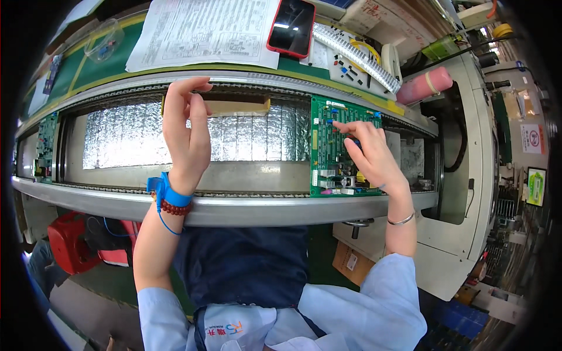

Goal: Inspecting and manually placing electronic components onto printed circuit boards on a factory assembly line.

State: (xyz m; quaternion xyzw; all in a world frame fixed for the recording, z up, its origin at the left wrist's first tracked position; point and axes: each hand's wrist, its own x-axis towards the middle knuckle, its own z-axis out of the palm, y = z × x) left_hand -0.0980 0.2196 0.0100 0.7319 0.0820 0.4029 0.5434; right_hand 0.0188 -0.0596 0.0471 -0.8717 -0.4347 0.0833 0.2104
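Observation:
A green circuit board (319, 146) crowded with small components lies across the conveyor rails at the right. My right hand (374, 155) is over this board, its index finger stretched to a small blue component near the upper left part. Its thumb is apart from the fingers, and I see nothing held. Farther left, my left hand (190, 128) hovers above the conveyor with loosely bent fingers apart and nothing visible in them. It wears a blue wrist strap (170, 193) with a cord. Beside its fingertips is a shallow cardboard box (240, 107), partly hidden by the hand.
Another circuit board (47, 143) sits at the conveyor's left end. Beyond the far rail lie printed sheets (199, 35), a red-cased phone (291, 28), a clear cup (104, 44) and loose small parts (349, 73). A pink roll (424, 85) and white machine (468, 222) stand right.

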